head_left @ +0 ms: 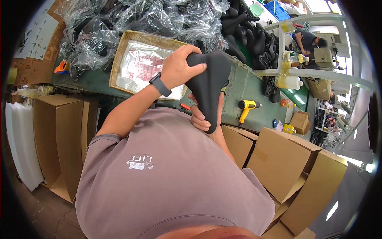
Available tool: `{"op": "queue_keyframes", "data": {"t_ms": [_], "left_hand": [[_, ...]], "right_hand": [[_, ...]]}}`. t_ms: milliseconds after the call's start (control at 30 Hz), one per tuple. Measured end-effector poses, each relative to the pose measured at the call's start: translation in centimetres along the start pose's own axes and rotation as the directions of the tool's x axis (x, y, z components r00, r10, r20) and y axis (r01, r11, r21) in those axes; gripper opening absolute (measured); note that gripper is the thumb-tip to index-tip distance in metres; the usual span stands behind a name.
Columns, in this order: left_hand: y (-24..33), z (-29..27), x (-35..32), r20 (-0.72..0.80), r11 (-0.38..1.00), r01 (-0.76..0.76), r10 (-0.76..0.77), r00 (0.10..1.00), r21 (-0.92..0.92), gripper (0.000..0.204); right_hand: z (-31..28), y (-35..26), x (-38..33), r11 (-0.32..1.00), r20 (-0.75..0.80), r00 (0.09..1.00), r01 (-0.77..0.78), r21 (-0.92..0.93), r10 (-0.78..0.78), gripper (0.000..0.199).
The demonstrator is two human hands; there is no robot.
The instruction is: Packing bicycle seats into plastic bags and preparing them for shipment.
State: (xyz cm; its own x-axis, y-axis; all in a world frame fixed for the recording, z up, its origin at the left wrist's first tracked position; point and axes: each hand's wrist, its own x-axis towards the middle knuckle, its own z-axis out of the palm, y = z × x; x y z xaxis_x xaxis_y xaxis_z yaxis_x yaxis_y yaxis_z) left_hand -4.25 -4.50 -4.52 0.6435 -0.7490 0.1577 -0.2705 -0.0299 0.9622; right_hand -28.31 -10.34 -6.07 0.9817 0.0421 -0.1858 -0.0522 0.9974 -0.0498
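A black bicycle saddle is held above the edge of the green bench, nose pointing toward the body. Left hand: fingers clamped on the wide end's left side, thumb on the upper face. Right hand: fingers closed around the nose. Left of the saddle stands a plastic-lined cardboard box; right, a yellow pistol-shaped tool.

The black saddle hides its underside and part of the right hand's fingers. The plastic-wrapped pile runs past the far edge; the far-right worker is too small for detail.
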Motion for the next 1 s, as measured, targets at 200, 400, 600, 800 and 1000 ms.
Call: {"op": "queue_keyframes", "data": {"t_ms": [200, 400, 600, 800, 1000], "left_hand": [[-1.8, -0.7, 2.7, 0.052, 0.995, 0.031, -0.036, 0.998, 0.098, 0.030], [-14.1, 1.2, 5.2, 0.116, 0.801, 0.278, -0.257, 0.960, -0.530, 0.024], [-28.7, 8.1, 0.4, 0.378, 0.850, 0.097, -0.329, 0.865, 0.517, 0.041], [-37.0, 10.3, -4.3, 0.305, 0.789, 0.024, -0.265, 0.915, 0.613, 0.032], [-33.0, 11.4, -5.0, 0.204, 0.735, 0.033, -0.231, 0.951, 0.678, 0.029]], "right_hand": [[0.1, 0.0, 1.2, 1.000, -0.004, 1.000, 0.027, -0.011, -0.027, 0.120], [1.2, 0.1, 2.8, 0.979, -0.173, 0.974, 0.120, -0.163, -0.148, 0.114], [-2.8, 1.2, -0.5, 0.823, -0.342, 0.881, 0.088, -0.562, -0.328, 0.097], [-6.1, 2.7, -1.4, 0.056, -0.080, 0.278, -0.094, -0.994, -0.957, 0.048], [-10.6, 2.0, -3.7, 0.647, -0.624, 0.254, 0.010, -0.762, -0.739, 0.038]]}}
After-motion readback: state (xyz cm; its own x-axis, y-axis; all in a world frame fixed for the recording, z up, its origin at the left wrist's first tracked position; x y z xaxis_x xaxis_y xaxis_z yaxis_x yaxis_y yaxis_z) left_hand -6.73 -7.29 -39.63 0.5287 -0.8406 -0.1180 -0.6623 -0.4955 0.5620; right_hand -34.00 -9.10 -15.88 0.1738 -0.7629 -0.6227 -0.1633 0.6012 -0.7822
